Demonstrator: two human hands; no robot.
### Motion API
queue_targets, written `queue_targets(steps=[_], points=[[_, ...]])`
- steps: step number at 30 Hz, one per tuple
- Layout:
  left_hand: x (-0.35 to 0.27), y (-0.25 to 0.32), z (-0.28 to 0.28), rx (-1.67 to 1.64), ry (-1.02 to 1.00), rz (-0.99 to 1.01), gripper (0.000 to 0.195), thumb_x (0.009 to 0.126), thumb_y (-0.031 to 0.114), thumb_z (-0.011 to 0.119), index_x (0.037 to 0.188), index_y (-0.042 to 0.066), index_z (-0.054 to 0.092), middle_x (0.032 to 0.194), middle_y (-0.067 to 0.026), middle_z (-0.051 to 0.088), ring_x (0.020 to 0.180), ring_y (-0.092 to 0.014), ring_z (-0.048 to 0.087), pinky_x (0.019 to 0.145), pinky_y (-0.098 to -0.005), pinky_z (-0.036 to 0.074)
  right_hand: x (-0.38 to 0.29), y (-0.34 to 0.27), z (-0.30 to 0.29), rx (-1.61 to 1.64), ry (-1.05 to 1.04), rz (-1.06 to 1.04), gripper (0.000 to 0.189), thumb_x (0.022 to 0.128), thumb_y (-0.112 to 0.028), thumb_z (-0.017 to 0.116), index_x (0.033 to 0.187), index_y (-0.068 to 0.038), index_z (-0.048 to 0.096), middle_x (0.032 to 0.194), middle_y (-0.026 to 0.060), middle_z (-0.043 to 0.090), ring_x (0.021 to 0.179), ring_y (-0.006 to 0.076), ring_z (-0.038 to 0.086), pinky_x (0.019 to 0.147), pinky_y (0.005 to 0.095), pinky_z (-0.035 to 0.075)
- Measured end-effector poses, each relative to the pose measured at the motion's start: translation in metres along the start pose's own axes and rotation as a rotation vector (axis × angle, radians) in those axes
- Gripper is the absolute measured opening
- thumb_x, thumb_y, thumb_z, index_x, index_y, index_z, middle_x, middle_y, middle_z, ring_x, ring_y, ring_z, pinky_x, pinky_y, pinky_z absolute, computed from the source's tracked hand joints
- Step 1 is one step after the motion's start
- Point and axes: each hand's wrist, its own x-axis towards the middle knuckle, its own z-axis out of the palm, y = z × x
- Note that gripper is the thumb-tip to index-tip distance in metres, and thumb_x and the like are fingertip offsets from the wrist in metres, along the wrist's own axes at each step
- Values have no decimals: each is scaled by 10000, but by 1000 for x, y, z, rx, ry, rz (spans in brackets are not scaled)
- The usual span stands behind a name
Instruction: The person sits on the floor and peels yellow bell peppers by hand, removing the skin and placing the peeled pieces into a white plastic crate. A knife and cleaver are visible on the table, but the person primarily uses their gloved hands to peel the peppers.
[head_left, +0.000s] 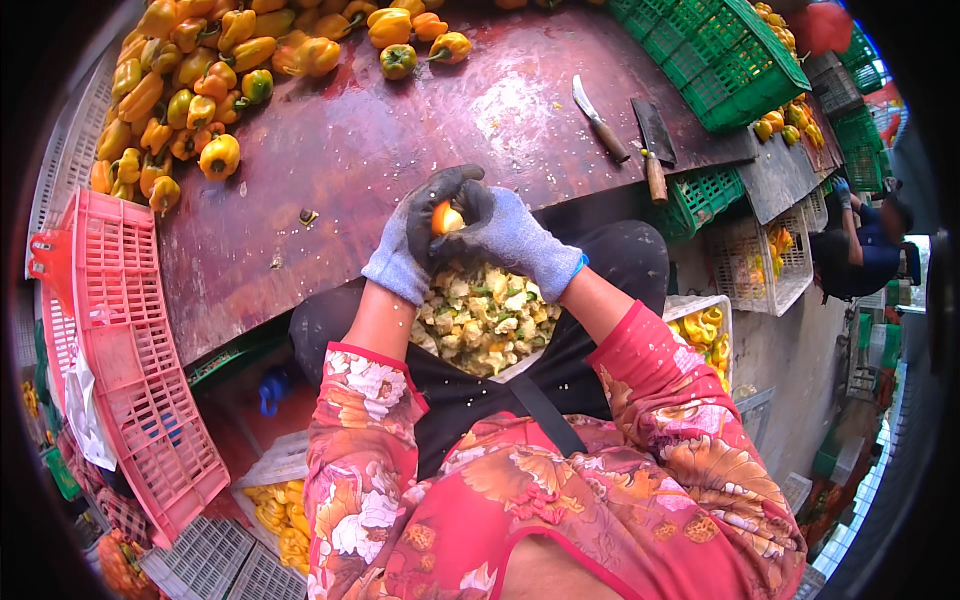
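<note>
My left hand (421, 236), in a grey glove with a dark coated palm, is closed around an orange pepper (448, 218). My right hand (511, 238), gloved alike, has its fingers and thumb on the pepper's right side. A pale patch shows on the pepper; the fingers hide much of it. Right below both hands, between my knees, a container is full of pale pepper cores and green stem pieces (487, 319). Both hands are above the near edge of a dark red table (337, 195), with seeds scattered over it.
Orange and yellow peppers (202, 97) are heaped at the table's far left. A curved knife (600, 120) and a cleaver (654, 150) lie at right, near a green crate (712, 67). A pink crate (127, 337) stands left. Crates of yellow peppers (703, 330) flank me. Another person (862, 240) works far right.
</note>
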Motion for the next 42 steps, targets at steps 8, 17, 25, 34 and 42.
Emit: queue_targets(steps=[8, 17, 25, 34, 42], points=[[-9, 5, 9, 952, -77, 578, 676, 753, 337, 799, 1269, -21, 548, 1191, -65, 624, 1079, -146, 595, 957, -306, 481, -8, -8, -17, 168, -118, 226, 364, 784, -111, 768, 1108, 6, 650, 982, 47, 694, 890, 102, 612, 805, 283, 508], [-12, -10, -2, 806, 44, 364, 250, 955, 157, 514, 1127, 24, 639, 1043, -56, 667, 954, -151, 636, 842, -280, 535, -7, -11, 3, -190, 19, 73, 325, 785, -212, 723, 1066, -56, 673, 908, 186, 702, 850, 283, 702, 720, 371, 534], [-4, -26, -12, 527, 193, 236, 203, 945, 191, 531, 1029, 53, 653, 939, -52, 665, 781, -157, 646, 625, -281, 561, 2, 13, -12, -245, -60, 159, 343, 773, -227, 777, 1045, -39, 686, 822, 78, 704, 736, 165, 659, 674, 336, 525], [-1, -29, -14, 251, 246, 160, 211, 923, 229, 572, 1030, 59, 638, 898, -83, 662, 807, -203, 645, 623, -335, 558, -10, 0, -1, -296, 126, 160, 341, 766, -254, 788, 1027, -55, 697, 858, 135, 712, 765, 175, 672, 693, 338, 528], [-4, -13, 2, 157, 294, 85, 245, 913, 250, 588, 1054, 57, 643, 902, -72, 654, 788, -212, 635, 690, -330, 550, -24, -22, 3, -637, 238, -293, 269, 798, -182, 734, 1023, -55, 659, 868, 151, 678, 795, 318, 665, 698, 385, 529]])
